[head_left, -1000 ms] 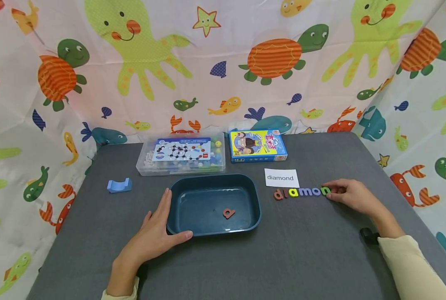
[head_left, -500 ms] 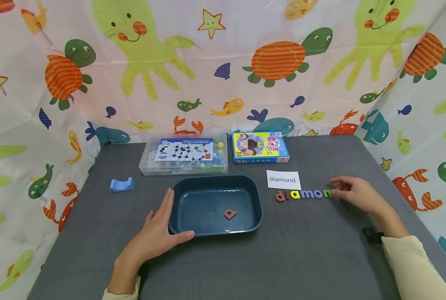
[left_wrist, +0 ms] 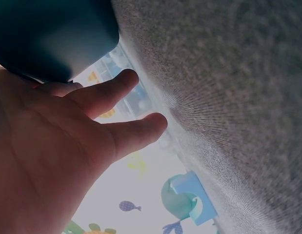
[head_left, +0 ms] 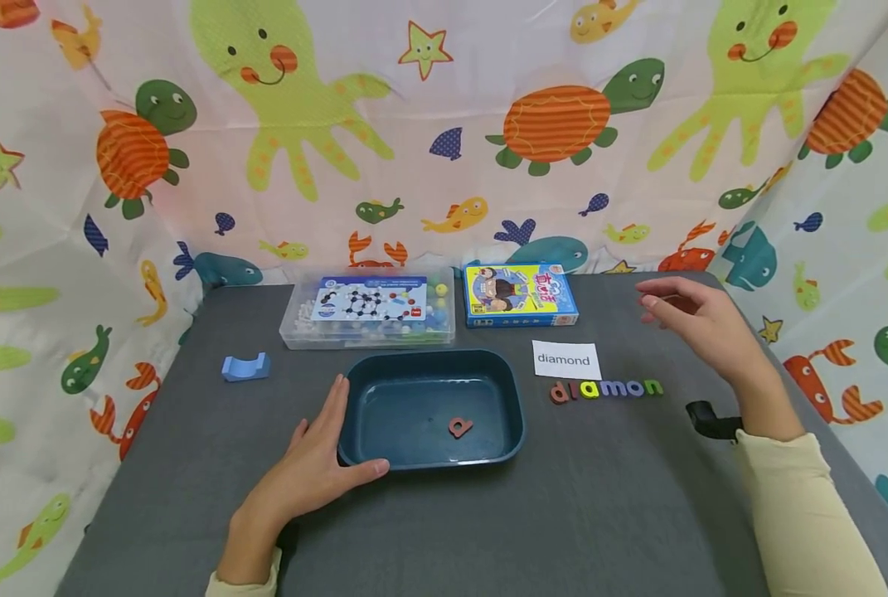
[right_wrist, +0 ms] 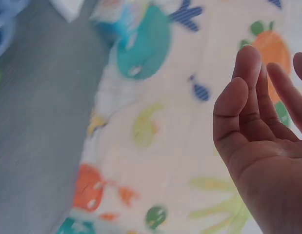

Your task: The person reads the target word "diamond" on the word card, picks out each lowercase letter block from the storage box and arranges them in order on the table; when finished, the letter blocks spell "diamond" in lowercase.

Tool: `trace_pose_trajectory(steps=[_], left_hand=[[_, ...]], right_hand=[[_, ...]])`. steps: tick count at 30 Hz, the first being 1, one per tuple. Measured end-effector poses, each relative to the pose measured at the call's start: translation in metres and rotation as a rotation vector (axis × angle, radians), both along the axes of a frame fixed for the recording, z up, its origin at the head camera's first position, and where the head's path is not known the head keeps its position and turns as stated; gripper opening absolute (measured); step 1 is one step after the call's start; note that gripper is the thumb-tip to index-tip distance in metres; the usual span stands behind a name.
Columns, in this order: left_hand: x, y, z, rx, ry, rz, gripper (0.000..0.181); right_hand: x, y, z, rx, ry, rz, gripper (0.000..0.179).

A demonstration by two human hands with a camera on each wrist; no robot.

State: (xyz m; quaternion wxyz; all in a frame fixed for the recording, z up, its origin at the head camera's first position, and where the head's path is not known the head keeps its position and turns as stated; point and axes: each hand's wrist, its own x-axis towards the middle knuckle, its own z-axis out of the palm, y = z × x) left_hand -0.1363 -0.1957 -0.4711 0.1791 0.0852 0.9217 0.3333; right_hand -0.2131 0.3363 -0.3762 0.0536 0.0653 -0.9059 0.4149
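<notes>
My left hand [head_left: 302, 477] touches the left side of a dark teal tray [head_left: 399, 414], fingers straight and thumb at the near rim. Inside the tray lies one brown letter d [head_left: 468, 425]. The left wrist view has the same hand [left_wrist: 58, 136] beside the tray's outer wall [left_wrist: 87, 34]. My right hand [head_left: 701, 319] is raised over the right of the table, holding nothing, its fingers loosely bent; the right wrist view shows the palm [right_wrist: 268, 161] bare. Below a white card [head_left: 566, 360] printed "diamond", coloured letters [head_left: 613, 389] stand in a row reading d, i, a, m, o, n.
Behind the tray are a clear plastic case [head_left: 369, 332] of small parts and a blue and yellow box [head_left: 520, 294]. A light blue curved block [head_left: 245, 369] sits at the left. Patterned sea-animal cloth [head_left: 429, 108] hangs around the grey table [head_left: 488, 531].
My right hand has let go of the green n at the row's right end, then risen and moved away toward the back. My left hand stays at the tray. The view has shifted slightly.
</notes>
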Motion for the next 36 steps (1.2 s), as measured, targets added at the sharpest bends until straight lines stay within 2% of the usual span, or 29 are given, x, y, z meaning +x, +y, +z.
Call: trace_pose_trajectory(steps=[10, 17, 22, 28, 33, 36], left_hand=[[0.0, 0.001, 0.002, -0.007, -0.005, 0.003, 0.133], [0.002, 0.0, 0.001, 0.034, 0.0, 0.0, 0.131], [0.002, 0.0, -0.001, 0.028, 0.002, 0.006, 0.132], [0.002, 0.0, -0.003, 0.019, 0.0, 0.014, 0.132], [0.002, 0.0, -0.004, 0.014, -0.002, 0.016, 0.132], [0.001, 0.001, -0.004, 0.012, -0.007, 0.018, 0.133]], right_hand=[[-0.007, -0.058, 0.025, -0.281, 0.125, 0.17, 0.037], [-0.008, -0.094, 0.034, -0.413, 0.159, 0.261, 0.035], [-0.01, -0.118, 0.035, -0.5, 0.172, 0.348, 0.034], [-0.015, -0.15, 0.029, -0.54, 0.16, 0.422, 0.037], [-0.017, -0.182, 0.02, -0.499, 0.146, 0.466, 0.036], [-0.017, -0.199, 0.013, -0.476, 0.141, 0.526, 0.037]])
